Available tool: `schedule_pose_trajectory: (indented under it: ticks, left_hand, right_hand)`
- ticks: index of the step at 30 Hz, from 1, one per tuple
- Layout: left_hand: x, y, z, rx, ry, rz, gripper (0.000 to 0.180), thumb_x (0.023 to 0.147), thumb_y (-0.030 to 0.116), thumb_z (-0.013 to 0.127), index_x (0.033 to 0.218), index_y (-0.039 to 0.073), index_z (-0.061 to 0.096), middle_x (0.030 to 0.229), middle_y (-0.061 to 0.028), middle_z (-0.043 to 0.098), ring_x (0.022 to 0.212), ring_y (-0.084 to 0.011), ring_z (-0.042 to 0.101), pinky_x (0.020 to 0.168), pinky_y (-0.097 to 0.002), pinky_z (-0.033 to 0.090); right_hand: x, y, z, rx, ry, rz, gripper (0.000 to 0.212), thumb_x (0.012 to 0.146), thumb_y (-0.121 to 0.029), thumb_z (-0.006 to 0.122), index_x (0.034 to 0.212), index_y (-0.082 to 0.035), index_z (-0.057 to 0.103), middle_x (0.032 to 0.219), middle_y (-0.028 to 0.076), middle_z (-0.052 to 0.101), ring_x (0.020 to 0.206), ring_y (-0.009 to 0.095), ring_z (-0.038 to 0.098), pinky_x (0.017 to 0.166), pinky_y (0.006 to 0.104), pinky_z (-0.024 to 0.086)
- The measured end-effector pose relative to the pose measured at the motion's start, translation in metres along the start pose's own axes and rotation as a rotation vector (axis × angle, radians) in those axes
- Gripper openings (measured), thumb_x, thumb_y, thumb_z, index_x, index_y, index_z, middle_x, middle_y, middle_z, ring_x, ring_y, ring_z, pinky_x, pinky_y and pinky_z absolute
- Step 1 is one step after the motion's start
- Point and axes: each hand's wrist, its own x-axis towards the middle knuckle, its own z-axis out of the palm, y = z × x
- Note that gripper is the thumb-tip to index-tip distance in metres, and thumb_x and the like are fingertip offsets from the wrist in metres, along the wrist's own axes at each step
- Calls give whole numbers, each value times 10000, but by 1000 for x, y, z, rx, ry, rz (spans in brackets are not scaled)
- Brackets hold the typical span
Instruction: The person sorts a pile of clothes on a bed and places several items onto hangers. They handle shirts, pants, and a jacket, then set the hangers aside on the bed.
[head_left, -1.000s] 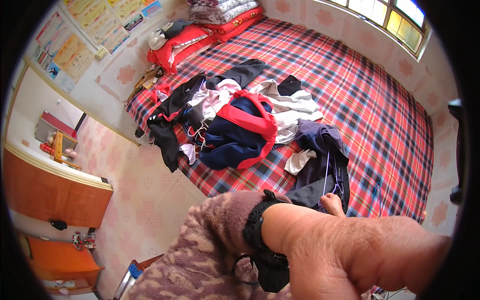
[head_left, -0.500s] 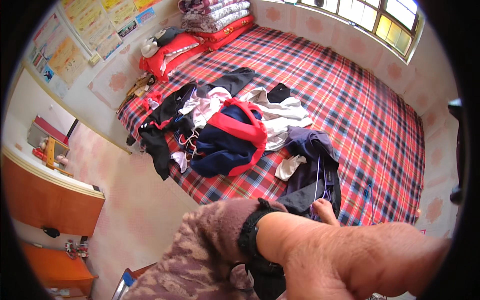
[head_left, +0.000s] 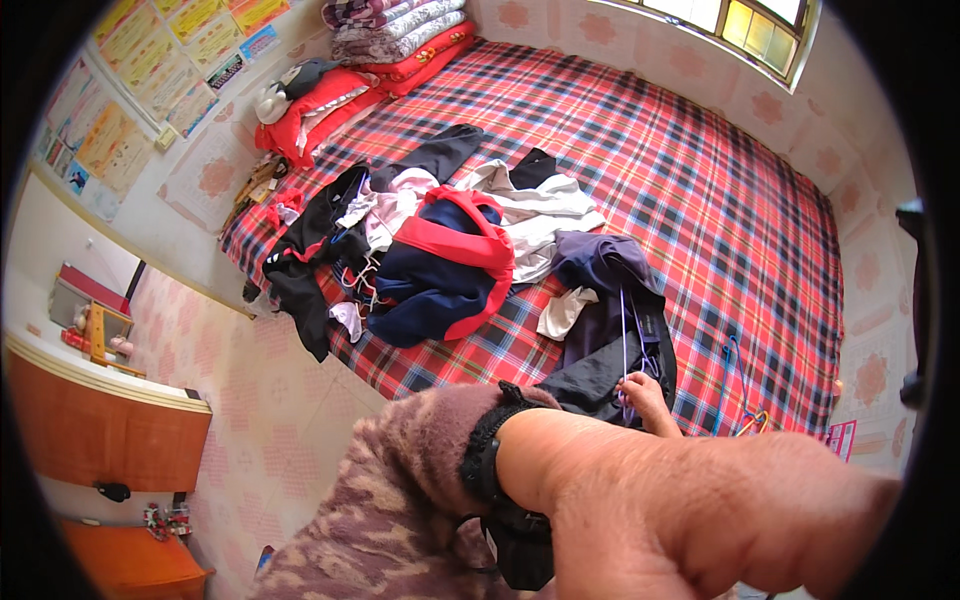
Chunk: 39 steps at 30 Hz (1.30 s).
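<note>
My left arm, in a brown patterned fleece sleeve [head_left: 400,460] with a black ruffled cuff, crosses the foreground. My left hand [head_left: 690,500] looms close and large, its fingers hidden toward the right rim. Beyond it, my right hand [head_left: 650,398] has its fingers closed on a thin purple hanger [head_left: 625,345]. This hanger lies over a dark garment [head_left: 600,265] with a black lining, spread at the bed's near edge. A small white cloth [head_left: 566,313] rests beside the garment. Left of it lies a navy and red garment [head_left: 440,275], bunched up.
Black clothes [head_left: 305,290], a pink piece [head_left: 400,200] and a white garment [head_left: 535,210] are heaped on the plaid bed [head_left: 700,220]. Blue and orange hangers [head_left: 740,385] lie at right. Folded bedding [head_left: 400,45] is stacked at the far corner; an orange-brown cabinet [head_left: 100,420] stands left.
The whole view has shifted, so the bed and clothes sit slightly further left and up. An orange hanger now shows beyond my left hand. My right hand still grips the purple hanger.
</note>
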Motion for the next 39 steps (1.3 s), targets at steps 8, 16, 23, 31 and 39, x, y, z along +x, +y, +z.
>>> schedule_pose_trajectory:
  ticks: [8, 16, 23, 31, 39]
  left_hand:
    - [5, 1, 0, -34, -26, -4, 310, 793, 155, 670, 1027, -33, 594, 994, -114, 631, 936, -209, 598, 769, -314, 468]
    - [13, -3, -23, -12, 58, -61, 323, 793, 168, 675, 1034, -29, 590, 993, -108, 631, 933, -205, 598, 763, -311, 469]
    - [-151, -63, -139, 459, 1000, -856, 435, 868, 217, 592, 1261, 52, 508, 1264, -75, 536, 1170, -182, 476, 975, -318, 355]
    - [-293, -160, -139, -110, 1885, -859, 403, 949, 287, 451, 1256, 41, 362, 1297, -207, 473, 1138, -328, 521, 897, -449, 460]
    - [-300, -160, -136, -341, 1855, -1044, 217, 923, 255, 468, 811, 84, 538, 1021, -163, 653, 845, -244, 639, 799, -377, 508]
  right_hand:
    - [-27, 12, -25, 200, 45, -47, 135, 826, -120, 551, 892, -15, 603, 850, 82, 638, 728, 139, 612, 680, 251, 514]
    - [-59, 32, -53, 334, 42, -207, 167, 823, -147, 556, 888, -1, 604, 865, 89, 640, 756, 152, 612, 677, 254, 498]
    - [-119, 24, -63, 317, 115, -179, 171, 803, -85, 524, 919, -2, 617, 920, 102, 654, 842, 180, 626, 763, 288, 518]
    - [-160, 35, -66, 646, -119, -55, 178, 814, -116, 510, 943, -24, 591, 907, 87, 644, 664, 99, 603, 629, 223, 472]
    - [-183, 13, -88, 82, -354, 65, 216, 777, -232, 578, 885, -54, 633, 699, -10, 590, 566, 49, 501, 485, 209, 366]
